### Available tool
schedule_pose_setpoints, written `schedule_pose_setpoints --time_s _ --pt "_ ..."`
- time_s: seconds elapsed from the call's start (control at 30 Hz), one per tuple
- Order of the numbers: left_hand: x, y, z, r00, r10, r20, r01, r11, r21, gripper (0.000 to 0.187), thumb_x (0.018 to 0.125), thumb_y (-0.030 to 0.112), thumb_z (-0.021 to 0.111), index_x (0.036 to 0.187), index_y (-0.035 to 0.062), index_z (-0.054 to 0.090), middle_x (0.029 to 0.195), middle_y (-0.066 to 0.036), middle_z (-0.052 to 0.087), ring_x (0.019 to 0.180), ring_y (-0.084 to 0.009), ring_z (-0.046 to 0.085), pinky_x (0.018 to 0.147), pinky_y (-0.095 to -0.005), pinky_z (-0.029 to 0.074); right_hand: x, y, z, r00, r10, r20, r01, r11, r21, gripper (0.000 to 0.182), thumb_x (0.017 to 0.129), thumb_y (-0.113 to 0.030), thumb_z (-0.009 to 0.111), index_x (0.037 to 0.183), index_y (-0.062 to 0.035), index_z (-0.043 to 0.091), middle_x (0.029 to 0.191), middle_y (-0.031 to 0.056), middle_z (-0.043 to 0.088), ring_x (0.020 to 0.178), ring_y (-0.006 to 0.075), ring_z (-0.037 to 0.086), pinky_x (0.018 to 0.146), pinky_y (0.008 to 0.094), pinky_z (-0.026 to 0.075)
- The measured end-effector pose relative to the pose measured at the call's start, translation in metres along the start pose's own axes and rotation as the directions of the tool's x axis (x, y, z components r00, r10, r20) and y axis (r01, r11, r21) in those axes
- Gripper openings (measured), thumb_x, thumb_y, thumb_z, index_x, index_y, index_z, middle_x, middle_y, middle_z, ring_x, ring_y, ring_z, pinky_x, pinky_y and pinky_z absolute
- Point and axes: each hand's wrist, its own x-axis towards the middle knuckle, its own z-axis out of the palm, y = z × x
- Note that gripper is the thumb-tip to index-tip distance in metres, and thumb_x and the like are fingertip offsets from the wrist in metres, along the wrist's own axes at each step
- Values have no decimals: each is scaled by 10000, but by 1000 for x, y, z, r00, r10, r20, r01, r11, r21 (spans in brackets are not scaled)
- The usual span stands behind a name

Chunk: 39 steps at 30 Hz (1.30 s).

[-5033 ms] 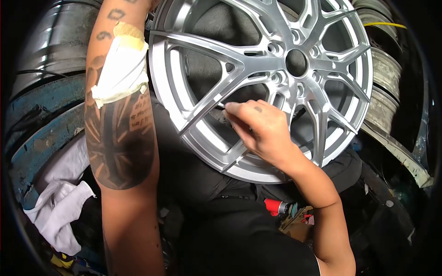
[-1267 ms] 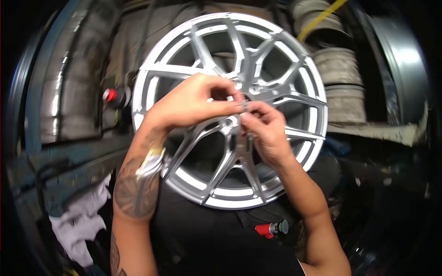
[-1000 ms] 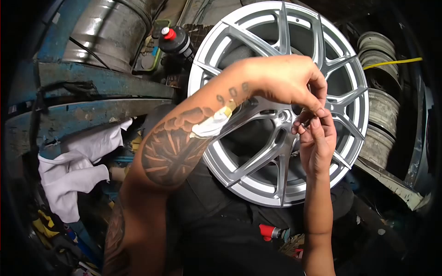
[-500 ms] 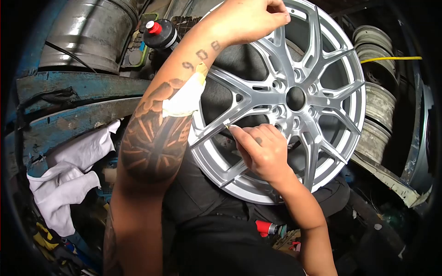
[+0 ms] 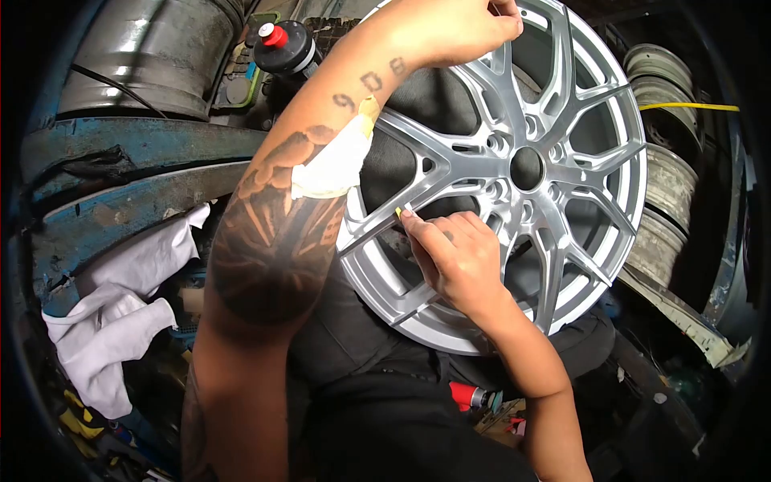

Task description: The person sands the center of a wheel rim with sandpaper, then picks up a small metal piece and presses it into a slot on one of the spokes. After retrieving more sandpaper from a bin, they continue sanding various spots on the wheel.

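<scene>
A silver multi-spoke alloy wheel [image 5: 574,173] leans face-up before my lap. My right hand [image 5: 459,253] is closed in a pinch at a lower-left spoke. A small yellow-and-white piece [image 5: 398,212] shows at its fingertips against the spoke's edge; its kind is too small to tell. My left hand [image 5: 474,28] reaches over the top of the wheel, its fingers curled toward the thumb and partly cut off by the frame. What they hold, if anything, is hidden. On my left forearm lies a white patch [image 5: 333,165] with a yellowish edge.
A black bottle with a red cap [image 5: 283,48] stands left of the wheel. Bare rims [image 5: 660,185] are stacked at right, and a large metal rim [image 5: 144,60] is at upper left. A white cloth [image 5: 112,329] hangs from a blue beam [image 5: 120,209]. A red tool [image 5: 463,395] lies below.
The whole view has shifted slightly, so the wheel and left arm sit a little further right. My right fingertips stay at the same spoke, and more yellow shows at them.
</scene>
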Motion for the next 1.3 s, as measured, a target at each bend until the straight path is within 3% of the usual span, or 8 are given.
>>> schedule_pose_setpoints --time_s 0.17,0.33,0.7,0.73,0.9,0.93,1.07,1.3 --pt "1 13 -14 997 -9 80 2 996 91 302 928 189 648 1176 20 684 952 -207 737 835 -301 737 752 -383 571 1 -4 0 999 28 36 -28 1000 -8 363 746 15 787 1096 -54 721 708 15 630 620 204 597 594 335 443" --pt "3 -9 -1 990 132 -57 -118 973 197 279 930 206 643 1124 12 698 919 -225 732 833 -340 731 742 -407 569 0 -5 -2 999 32 39 -32 999 -9 366 746 16 785 1099 -54 716 701 13 634 614 204 600 586 337 441" --pt "2 13 -3 992 -111 55 101 983 153 224 908 199 656 1027 13 690 881 -183 704 837 -300 697 760 -384 547 0 -7 -2 997 73 40 -74 997 19 306 775 12 784 1064 -51 706 670 22 624 573 200 597 560 335 443" --pt "0 -9 -1 997 72 42 -80 970 230 206 903 219 661 990 39 709 882 -165 704 841 -301 691 768 -388 540 0 -5 1 998 62 26 -63 998 31 304 774 11 786 1061 -54 709 667 20 624 569 199 597 557 334 441" --pt "2 -6 -4 991 9 134 -52 944 325 224 911 261 661 927 47 724 906 -161 710 837 -313 685 776 -404 537 -4 -11 -18 997 64 44 -64 998 -1 333 773 16 785 1089 -62 711 674 8 626 570 189 597 556 328 440" --pt "1 -8 -3 984 154 93 -177 920 349 224 920 252 659 956 41 726 908 -166 715 839 -315 687 783 -408 537 -1 -13 -23 997 70 10 -70 998 -3 357 778 17 781 1118 -61 704 679 6 622 570 183 592 558 327 439" --pt "3 -11 -7 985 -1 170 -21 992 126 244 938 254 656 1007 30 724 960 -170 721 893 -340 688 818 -426 538 3 0 -9 998 55 -9 -55 998 17 366 784 1 777 1136 -65 700 691 11 633 563 188 595 554 327 445" --pt "1 -7 -5 990 -56 133 2 926 378 287 939 317 629 1015 57 722 1019 -193 714 945 -353 682 829 -443 538 0 -1 -3 998 52 35 -53 998 27 364 770 0 775 1121 -58 699 674 26 609 548 206 584 544 336 442"
